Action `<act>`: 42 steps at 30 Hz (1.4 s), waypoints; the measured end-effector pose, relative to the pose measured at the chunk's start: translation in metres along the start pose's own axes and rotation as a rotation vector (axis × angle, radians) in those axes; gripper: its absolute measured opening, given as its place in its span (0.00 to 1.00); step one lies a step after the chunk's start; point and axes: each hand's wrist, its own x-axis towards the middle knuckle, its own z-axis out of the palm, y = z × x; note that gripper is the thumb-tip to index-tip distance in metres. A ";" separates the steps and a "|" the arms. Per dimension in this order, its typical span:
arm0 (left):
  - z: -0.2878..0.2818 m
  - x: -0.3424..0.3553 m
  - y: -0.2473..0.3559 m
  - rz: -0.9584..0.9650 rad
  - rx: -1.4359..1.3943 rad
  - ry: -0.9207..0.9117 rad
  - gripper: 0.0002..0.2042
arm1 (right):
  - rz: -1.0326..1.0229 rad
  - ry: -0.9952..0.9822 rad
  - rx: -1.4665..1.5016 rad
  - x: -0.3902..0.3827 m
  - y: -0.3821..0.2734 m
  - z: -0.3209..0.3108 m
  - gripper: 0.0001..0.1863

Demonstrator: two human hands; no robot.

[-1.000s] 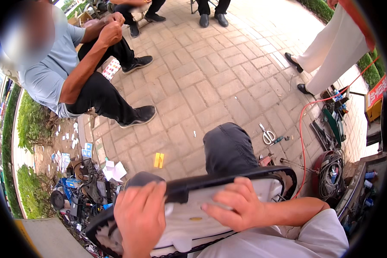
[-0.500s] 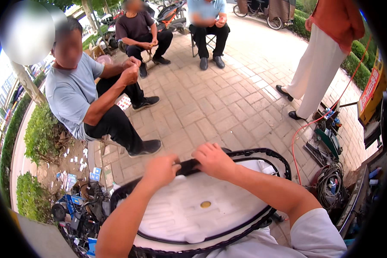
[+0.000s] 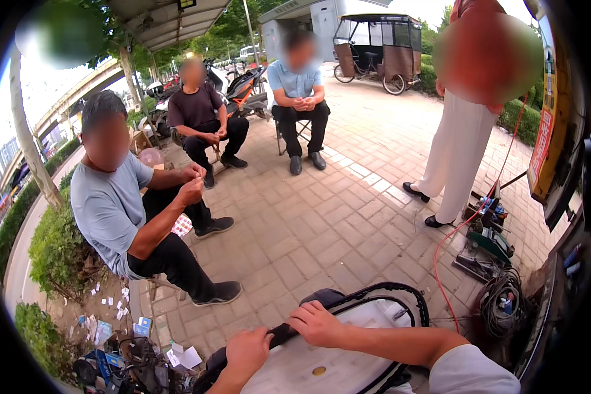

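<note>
Below us we see block paving [image 3: 289,243], with a red hose [image 3: 435,264] running over it, a green piece [image 3: 496,245] lying at right, a covered tricycle [image 3: 379,52] standing farther off; on the left soil [image 3: 111,286] we see scattered white cards [image 3: 122,305].

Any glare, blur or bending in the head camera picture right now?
Head view: sky washed out at upper left; a round blur masks the upper body of the standing person; fisheye leaves black corners; left hand and right hand look clear enough on the black edge.
</note>
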 end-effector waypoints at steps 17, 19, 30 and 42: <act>-0.113 -0.014 0.002 -0.642 -0.087 -0.479 0.43 | 0.041 0.049 -0.017 0.006 -0.014 -0.020 0.11; -0.112 -0.022 -0.008 -0.659 -0.317 -0.450 0.41 | 0.045 0.071 0.013 0.007 -0.014 -0.018 0.11; -0.084 -0.026 -0.010 -0.660 -0.053 -0.247 0.14 | 0.060 0.028 0.119 0.022 -0.010 -0.011 0.15; -0.086 -0.001 -0.017 -0.837 -0.417 -0.453 0.18 | 0.127 0.013 0.186 0.032 -0.010 0.004 0.12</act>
